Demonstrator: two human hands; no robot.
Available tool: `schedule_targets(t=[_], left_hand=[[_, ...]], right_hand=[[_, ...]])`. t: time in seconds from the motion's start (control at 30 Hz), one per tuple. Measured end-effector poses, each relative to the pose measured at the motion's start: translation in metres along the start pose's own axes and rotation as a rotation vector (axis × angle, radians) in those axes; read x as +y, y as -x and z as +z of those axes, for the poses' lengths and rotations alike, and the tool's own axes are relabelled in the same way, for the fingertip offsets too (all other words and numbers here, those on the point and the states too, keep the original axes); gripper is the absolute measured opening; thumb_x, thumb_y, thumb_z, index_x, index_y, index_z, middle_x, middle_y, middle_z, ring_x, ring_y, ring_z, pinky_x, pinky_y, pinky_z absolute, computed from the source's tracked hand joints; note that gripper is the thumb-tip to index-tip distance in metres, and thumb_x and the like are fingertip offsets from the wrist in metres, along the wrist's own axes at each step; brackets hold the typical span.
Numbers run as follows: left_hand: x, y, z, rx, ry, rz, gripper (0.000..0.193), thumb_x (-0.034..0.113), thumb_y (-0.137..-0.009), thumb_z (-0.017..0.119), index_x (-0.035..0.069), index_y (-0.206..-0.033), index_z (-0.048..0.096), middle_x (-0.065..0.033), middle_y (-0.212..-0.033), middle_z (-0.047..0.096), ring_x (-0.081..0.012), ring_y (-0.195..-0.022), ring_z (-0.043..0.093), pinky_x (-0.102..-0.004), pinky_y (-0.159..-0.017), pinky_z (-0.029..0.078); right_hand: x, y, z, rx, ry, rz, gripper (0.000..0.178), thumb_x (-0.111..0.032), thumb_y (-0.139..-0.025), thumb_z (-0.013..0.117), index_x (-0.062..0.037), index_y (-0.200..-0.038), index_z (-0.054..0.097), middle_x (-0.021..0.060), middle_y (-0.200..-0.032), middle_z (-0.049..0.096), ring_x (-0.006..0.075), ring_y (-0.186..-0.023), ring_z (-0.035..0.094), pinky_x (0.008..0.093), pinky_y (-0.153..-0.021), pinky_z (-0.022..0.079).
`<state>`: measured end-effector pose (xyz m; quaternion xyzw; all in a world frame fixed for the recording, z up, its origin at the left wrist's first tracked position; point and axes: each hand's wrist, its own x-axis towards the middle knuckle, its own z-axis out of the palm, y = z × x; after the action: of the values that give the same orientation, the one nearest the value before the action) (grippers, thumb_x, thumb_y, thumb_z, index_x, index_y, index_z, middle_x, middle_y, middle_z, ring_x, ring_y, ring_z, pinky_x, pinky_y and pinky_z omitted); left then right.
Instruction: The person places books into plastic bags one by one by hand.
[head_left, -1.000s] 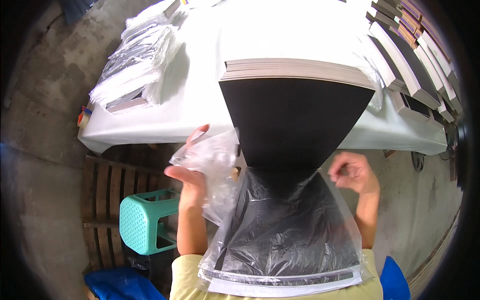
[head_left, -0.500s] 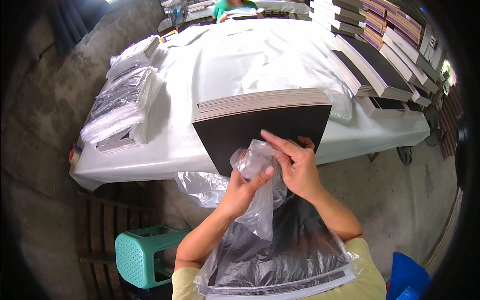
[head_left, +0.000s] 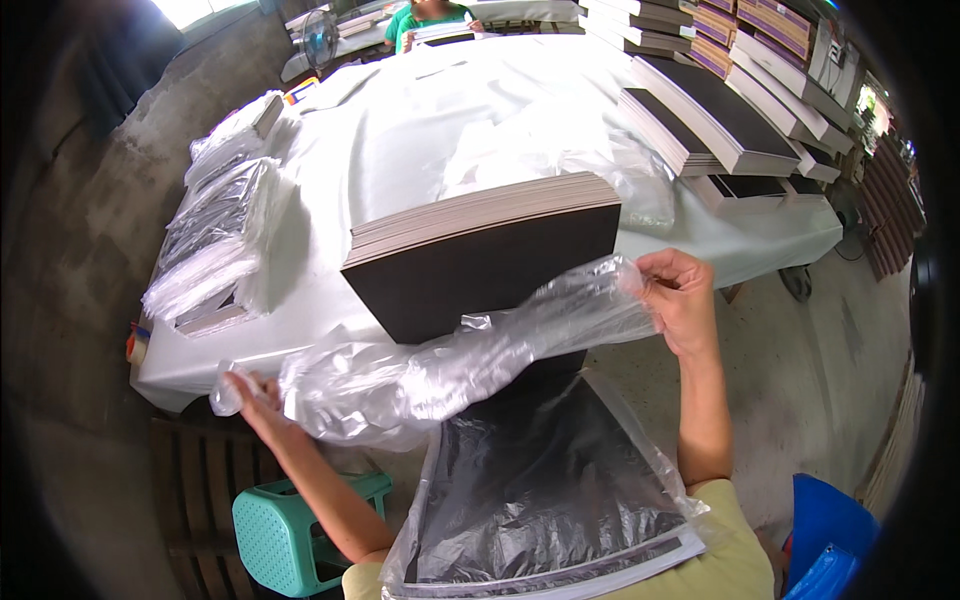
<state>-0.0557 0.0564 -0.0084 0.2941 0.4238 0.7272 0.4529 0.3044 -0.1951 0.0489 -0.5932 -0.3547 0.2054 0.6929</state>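
A clear plastic bag (head_left: 420,385) is stretched sideways between my hands, crumpled along its length. My left hand (head_left: 258,400) is closed on one end, low beside the table's front edge. Pinched in my right hand (head_left: 678,290) is the other end, held a little higher. Behind the bag, a thick stack of black boards (head_left: 480,260) with pale edges stands tilted at the front of the table; the bag covers its lower part. Against my body rests a black panel in clear plastic (head_left: 550,490), with a pale strip along its near edge.
Plastic-wrapped stacks (head_left: 215,230) line the left of the white-covered table (head_left: 330,120). Black boards (head_left: 720,110) are piled at the right, near cartons (head_left: 775,35). Loose clear plastic (head_left: 560,140) lies mid-table. A green stool (head_left: 275,540) stands at lower left. Someone in green (head_left: 430,20) sits beyond.
My hands have moved far apart, left hand to the left and right hand to the right, drawing the bunched plastic bag out between them. The view has shifted slightly.
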Motion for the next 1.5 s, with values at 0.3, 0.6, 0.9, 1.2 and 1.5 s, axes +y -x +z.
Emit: schedule_targets(t=[0.3, 0.6, 0.9, 1.2, 1.5], left_hand=[[0.032, 0.144, 0.126, -1.451, -0.190, 0.214, 0.078, 0.015, -0.050, 0.083, 0.001, -0.117, 0.046, -0.0108, -0.114, 0.052, -0.0159, -0.102, 0.049, -0.0295, -0.086, 0.040], [-0.007, 0.164, 0.123, -1.282, -0.270, -0.035, 0.021, 0.014, -0.073, 0.067, 0.002, -0.089, 0.061, -0.0029, -0.072, 0.056, -0.0117, -0.070, 0.054, -0.0245, -0.062, 0.041], [0.001, 0.163, 0.104, -1.358, -0.081, -0.597, 0.027, 0.019, -0.073, 0.068, 0.003, -0.093, 0.058, -0.0034, -0.085, 0.059, -0.0113, -0.078, 0.052, -0.0242, -0.069, 0.041], [-0.008, 0.109, 0.077, -0.950, 0.526, -0.541, 0.040, 0.030, -0.084, 0.050, 0.002, -0.112, 0.047, -0.0096, -0.099, 0.055, -0.0164, -0.084, 0.054, -0.0293, -0.071, 0.048], [-0.039, 0.124, 0.015, -1.484, 0.295, -0.585, 0.051, 0.044, -0.085, 0.039, 0.005, -0.118, 0.045, -0.0091, -0.096, 0.055, -0.0202, -0.083, 0.054, -0.0344, -0.070, 0.046]], right_hand=[[-0.023, 0.003, 0.056, -0.357, 0.271, -0.355, 0.021, 0.002, -0.064, 0.067, -0.0054, -0.083, 0.066, 0.0022, -0.069, 0.050, 0.0104, -0.062, 0.048, 0.0215, -0.058, 0.038], [-0.004, 0.012, 0.063, -0.308, 0.335, -0.361, 0.012, -0.012, -0.077, 0.062, -0.0020, -0.079, 0.056, 0.0070, -0.082, 0.058, 0.0156, -0.074, 0.054, 0.0246, -0.069, 0.039], [0.007, 0.010, 0.065, -0.406, -0.518, 0.046, 0.011, -0.016, -0.085, 0.053, -0.0050, -0.083, 0.053, -0.0008, -0.065, 0.049, 0.0040, -0.060, 0.047, 0.0189, -0.053, 0.038], [0.027, 0.016, 0.021, -1.164, -0.339, 0.188, 0.056, -0.033, -0.066, 0.073, 0.0003, -0.105, 0.051, -0.0005, -0.062, 0.055, 0.0029, -0.049, 0.045, 0.0156, -0.043, 0.032], [0.010, 0.010, 0.043, -0.268, -0.840, -0.261, 0.060, -0.043, -0.069, 0.064, 0.0027, -0.106, 0.053, 0.0076, -0.097, 0.058, 0.0105, -0.074, 0.053, 0.0302, -0.071, 0.042]])
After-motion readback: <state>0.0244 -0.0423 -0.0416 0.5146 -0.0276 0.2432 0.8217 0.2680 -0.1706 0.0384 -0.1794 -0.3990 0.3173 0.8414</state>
